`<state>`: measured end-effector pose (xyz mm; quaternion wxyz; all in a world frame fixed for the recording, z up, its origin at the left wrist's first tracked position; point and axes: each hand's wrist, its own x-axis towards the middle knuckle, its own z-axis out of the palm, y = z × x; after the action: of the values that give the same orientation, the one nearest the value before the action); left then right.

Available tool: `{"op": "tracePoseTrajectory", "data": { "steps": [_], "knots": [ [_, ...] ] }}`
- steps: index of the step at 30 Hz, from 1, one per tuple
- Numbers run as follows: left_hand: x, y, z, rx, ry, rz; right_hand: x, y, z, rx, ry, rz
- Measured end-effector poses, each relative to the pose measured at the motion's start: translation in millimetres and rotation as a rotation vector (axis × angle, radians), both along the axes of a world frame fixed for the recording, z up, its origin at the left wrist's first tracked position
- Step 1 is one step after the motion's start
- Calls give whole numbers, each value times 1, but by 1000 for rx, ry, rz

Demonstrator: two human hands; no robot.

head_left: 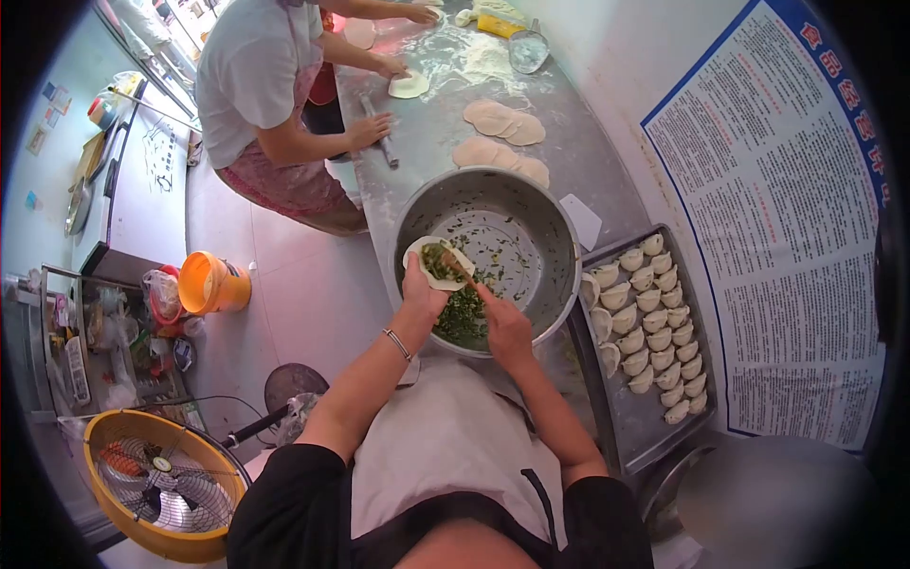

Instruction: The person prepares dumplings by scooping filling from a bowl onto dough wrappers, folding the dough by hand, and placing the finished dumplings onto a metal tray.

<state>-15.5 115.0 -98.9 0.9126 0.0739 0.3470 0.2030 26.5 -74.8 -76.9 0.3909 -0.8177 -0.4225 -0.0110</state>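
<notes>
My left hand [424, 292] holds a round dough wrapper [414, 247] on its fingers, above the near left part of a large steel bowl [559, 228]. Green chopped filling [434, 259] lies in the middle of the wrapper. A wooden stick or spatula [467, 276] is gripped in my right hand [509, 328], its tip touching the filling. More chopped green filling [463, 321] is heaped at the bowl's near side, with scraps scattered over the bottom. Whether the stick's end is flat cannot be made out.
A tray [621, 438] of dumplings stands right of the bowl. Stacked dough rounds [502, 121] lie beyond it on the floured table [588, 133]. At the table's left, a co-worker [256, 85] handles a rolling pin [379, 133]. A yellow fan [104, 484] and orange bucket [213, 284] stand left.
</notes>
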Motion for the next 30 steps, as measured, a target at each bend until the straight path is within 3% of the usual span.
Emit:
{"op": "tracePoseTrajectory", "data": {
  "steps": [2, 5, 8, 11, 14, 17, 20, 23, 29, 30],
  "knots": [
    [3, -4, 6, -55, 16, -3, -9, -9, 16, -275, -103, -57],
    [-2, -6, -3, -71, 20, -43, -5, -15, 13, -295, -66, 3],
    [-8, 1, 3, -48, -23, -108, 5, -19, 26, -151, 94, 45],
    [-21, 18, -6, -30, -95, -130, 27, -33, 18, -154, 122, -18],
    [-35, 29, 2, 29, -86, -124, 41, -33, -3, -671, 82, -83],
    [-43, 35, 6, 46, -142, -118, 39, -24, -74, -419, 169, 162],
    [-49, 41, 17, 56, -155, -95, 38, -9, -45, -329, 1048, 56],
    [-54, 44, 20, 120, -129, -56, 43, -19, -2, -239, 1157, 37],
    [-39, 30, 29, 129, -81, -69, 23, -17, 46, 60, 917, 101],
    [-35, 25, 33, 110, -68, -86, 15, -12, 46, 45, 641, 98]
  ]
}}
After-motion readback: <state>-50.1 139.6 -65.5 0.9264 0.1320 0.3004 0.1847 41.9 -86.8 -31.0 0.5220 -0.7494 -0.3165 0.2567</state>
